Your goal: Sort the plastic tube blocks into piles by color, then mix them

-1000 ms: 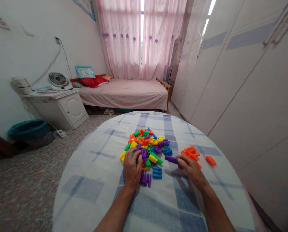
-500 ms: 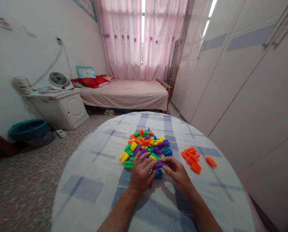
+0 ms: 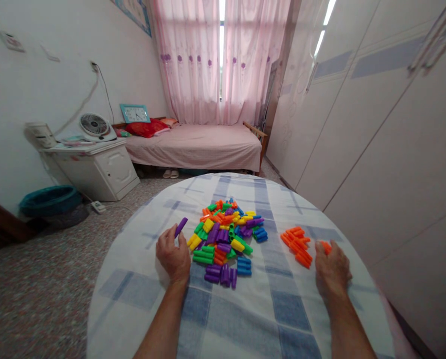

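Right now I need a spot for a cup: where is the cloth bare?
Bare cloth lies left of the left hand, along the far table edge, and between the mixed pile and orange pieces. It is crowded in the middle and around the right hand.

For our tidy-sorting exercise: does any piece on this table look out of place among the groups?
Yes. One orange plastic peg lies apart from the orange peg cluster, at the right hand. The left hand holds a purple plastic peg away from the mixed pile.
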The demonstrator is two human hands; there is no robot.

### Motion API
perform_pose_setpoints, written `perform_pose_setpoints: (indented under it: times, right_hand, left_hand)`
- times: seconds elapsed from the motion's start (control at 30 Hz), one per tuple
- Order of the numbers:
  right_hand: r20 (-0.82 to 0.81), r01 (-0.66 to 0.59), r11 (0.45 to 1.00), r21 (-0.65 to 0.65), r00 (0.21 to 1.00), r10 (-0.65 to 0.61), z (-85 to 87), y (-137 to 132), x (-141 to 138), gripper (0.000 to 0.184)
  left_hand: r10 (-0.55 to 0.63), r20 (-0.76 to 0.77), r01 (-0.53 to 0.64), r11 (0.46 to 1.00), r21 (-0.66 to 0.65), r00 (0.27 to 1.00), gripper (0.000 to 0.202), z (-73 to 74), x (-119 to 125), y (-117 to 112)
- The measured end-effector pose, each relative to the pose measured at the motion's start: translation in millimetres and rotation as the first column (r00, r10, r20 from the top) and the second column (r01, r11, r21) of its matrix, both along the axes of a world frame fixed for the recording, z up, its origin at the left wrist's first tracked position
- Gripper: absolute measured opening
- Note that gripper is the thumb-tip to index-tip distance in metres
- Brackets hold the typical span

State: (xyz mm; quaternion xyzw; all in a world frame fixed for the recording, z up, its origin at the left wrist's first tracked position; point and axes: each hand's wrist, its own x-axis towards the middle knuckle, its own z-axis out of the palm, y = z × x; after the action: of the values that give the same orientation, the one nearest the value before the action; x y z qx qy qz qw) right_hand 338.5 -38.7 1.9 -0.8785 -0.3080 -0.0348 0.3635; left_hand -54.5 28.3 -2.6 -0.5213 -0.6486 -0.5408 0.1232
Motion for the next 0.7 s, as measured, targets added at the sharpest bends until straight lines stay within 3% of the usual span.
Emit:
perform_pose_setpoints:
  times: [0.13, 0.3, 0.43, 0.57, 0.7]
  right_hand:
    - [-0.059, -0.086, 0.996, -0.021, 0.995, 0.085, 0.8, 1, -8, 0.063]
    - [-0.083, -0.239, 0.971, 0.005, 0.967, 0.239, -2.2, 1, -9, 0.067]
    - [-0.063, -0.212, 0.977, -0.023, 0.976, 0.211, -2.5, 3, -10, 0.063]
    - [0.092, -0.139, 0.986, 0.089, 0.987, 0.130, 5.6, 6, -18, 0.059]
    - [0.292, -0.329, 0.922, 0.206, 0.919, 0.263, 13.7, 9, -41, 0.053]
  left_hand:
    - [0.095, -0.031, -0.098, 0.989, -0.115, 0.995, 0.032, -5.4, -6, 1]
    - [0.022, -0.104, -0.037, 0.990, -0.136, 0.994, 0.030, -3.5, 1, 1]
    - [-0.161, -0.112, 0.159, 0.987, -0.027, 0.981, 0.026, 5.2, 14, -2]
    - [-0.426, -0.147, 0.428, 0.903, -0.018, 0.893, 0.023, 16.6, 34, -14]
    - [-0.591, -0.225, 0.590, 0.804, -0.080, 0.775, 0.022, 23.4, 55, -30]
